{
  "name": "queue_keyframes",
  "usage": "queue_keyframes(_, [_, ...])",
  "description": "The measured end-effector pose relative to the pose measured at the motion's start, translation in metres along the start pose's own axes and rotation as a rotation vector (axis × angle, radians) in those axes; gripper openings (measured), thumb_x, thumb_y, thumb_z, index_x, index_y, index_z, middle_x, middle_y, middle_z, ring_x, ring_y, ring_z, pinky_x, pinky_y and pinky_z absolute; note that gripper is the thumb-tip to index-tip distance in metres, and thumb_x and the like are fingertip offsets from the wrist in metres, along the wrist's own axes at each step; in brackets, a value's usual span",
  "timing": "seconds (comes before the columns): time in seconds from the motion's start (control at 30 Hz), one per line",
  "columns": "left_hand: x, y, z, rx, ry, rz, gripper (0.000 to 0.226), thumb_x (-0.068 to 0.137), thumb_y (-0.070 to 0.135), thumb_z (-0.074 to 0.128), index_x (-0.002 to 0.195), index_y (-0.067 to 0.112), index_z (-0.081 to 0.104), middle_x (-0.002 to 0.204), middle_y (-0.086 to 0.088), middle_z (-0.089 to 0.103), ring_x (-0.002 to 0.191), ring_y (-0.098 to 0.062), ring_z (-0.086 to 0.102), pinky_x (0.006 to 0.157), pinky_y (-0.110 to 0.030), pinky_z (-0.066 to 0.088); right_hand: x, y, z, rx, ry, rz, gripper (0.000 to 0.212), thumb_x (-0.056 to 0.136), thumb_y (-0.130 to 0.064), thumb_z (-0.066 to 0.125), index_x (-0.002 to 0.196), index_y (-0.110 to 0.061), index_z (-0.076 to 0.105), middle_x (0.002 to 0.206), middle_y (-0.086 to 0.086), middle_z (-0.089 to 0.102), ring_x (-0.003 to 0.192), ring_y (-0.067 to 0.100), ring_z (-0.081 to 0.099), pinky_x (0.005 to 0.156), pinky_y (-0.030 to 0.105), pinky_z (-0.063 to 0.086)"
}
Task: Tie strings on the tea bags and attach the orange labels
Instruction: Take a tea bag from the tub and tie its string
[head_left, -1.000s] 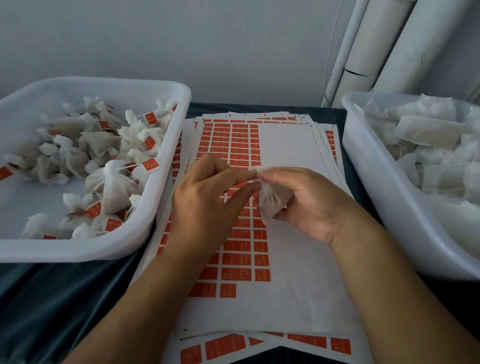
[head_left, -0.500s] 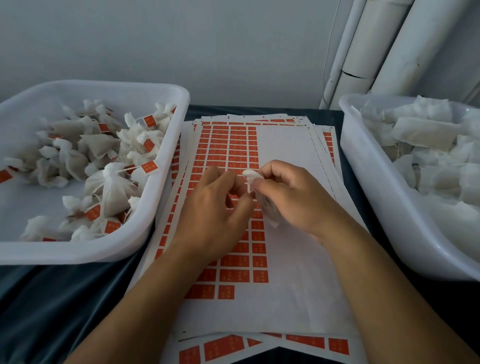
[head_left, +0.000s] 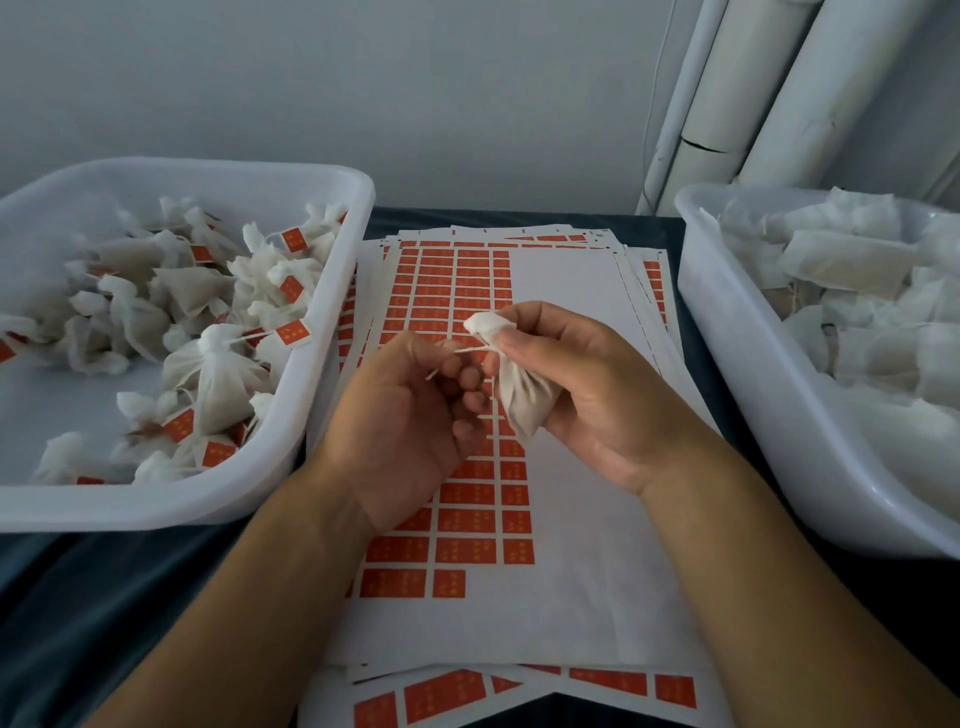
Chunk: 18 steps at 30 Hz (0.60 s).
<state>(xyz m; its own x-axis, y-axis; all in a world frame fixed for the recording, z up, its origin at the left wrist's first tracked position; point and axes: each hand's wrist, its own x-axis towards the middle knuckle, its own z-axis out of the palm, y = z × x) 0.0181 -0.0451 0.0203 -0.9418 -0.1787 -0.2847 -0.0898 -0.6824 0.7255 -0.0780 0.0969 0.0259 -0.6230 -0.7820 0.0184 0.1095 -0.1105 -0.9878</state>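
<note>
White tea bag (head_left: 522, 400) sits pinched at its neck in the right hand (head_left: 582, 395); the left hand (head_left: 410, 410) has a closed grip on its string (head_left: 470, 351).

Label sheets (head_left: 571, 467) lie between a left tub (head_left: 291, 499) of tied bags and a right tub (head_left: 727, 415) of untied bags.

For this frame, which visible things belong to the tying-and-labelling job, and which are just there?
Part of the job:
tea bag held in right hand
string pulled by left hand
orange label sheets
left tub of finished bags
right tub of untied bags

Just there:
white pipes
dark table cover
</note>
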Motion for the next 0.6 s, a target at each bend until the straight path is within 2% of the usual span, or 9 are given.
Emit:
queue_keyframes(0.1, [-0.0001, 0.0031, 0.0006, -0.122, -0.023, 0.005, 0.014, 0.076, 0.017, 0.049, 0.064, 0.017, 0.055, 0.072, 0.0, 0.054, 0.061, -0.01, 0.049, 0.052, -0.02, 0.042, 0.0003, -0.0011, 0.001, 0.053, 0.012, -0.02, 0.011, 0.098, -0.024, 0.064, 0.107, -0.02, 0.07, 0.088, -0.005, 0.071, 0.085, 0.007, 0.069, 0.074, 0.023, 0.055])
queue_keyframes(0.27, [0.0003, 0.0014, 0.0018, -0.157, -0.028, 0.067, 0.014, 0.076, 0.016, 0.049, 0.064, 0.017, 0.055, 0.073, 0.0, 0.053, 0.063, -0.01, 0.049, 0.054, -0.02, 0.041, 0.0, -0.0006, 0.0005, 0.058, 0.024, -0.033, 0.01, 0.097, -0.024, 0.063, 0.103, -0.024, 0.071, 0.087, -0.007, 0.07, 0.084, 0.005, 0.068, 0.073, 0.022, 0.054])
queue_keyframes(0.43, [-0.0001, 0.0022, -0.0009, -0.144, -0.058, 0.05, 0.013, 0.075, 0.017, 0.05, 0.065, 0.017, 0.058, 0.075, 0.0, 0.053, 0.064, -0.01, 0.049, 0.056, -0.021, 0.042, -0.0017, -0.0028, 0.0017, 0.036, -0.097, 0.022, 0.03, 0.091, -0.028, 0.067, 0.12, -0.026, 0.07, 0.097, -0.004, 0.069, 0.086, 0.011, 0.067, 0.071, 0.026, 0.055])
queue_keyframes(0.5, [0.0001, 0.0015, -0.0028, -0.106, -0.084, 0.033, 0.013, 0.078, 0.018, 0.048, 0.07, 0.015, 0.057, 0.083, -0.005, 0.054, 0.069, -0.012, 0.048, 0.059, -0.022, 0.043, -0.0021, -0.0011, 0.0042, 0.003, -0.113, -0.004, 0.032, 0.089, -0.024, 0.07, 0.121, -0.028, 0.071, 0.1, -0.005, 0.07, 0.086, 0.014, 0.067, 0.075, 0.027, 0.056])
queue_keyframes(0.6, [0.0006, 0.0006, -0.0036, -0.087, -0.094, 0.022, 0.015, 0.082, 0.019, 0.045, 0.078, 0.012, 0.058, 0.113, -0.011, 0.045, 0.081, -0.017, 0.044, 0.067, -0.025, 0.043, -0.0032, 0.0029, 0.0089, -0.044, -0.109, -0.059, 0.02, 0.088, -0.017, 0.072, 0.106, -0.026, 0.078, 0.101, -0.003, 0.07, 0.092, 0.018, 0.065, 0.077, 0.028, 0.057])
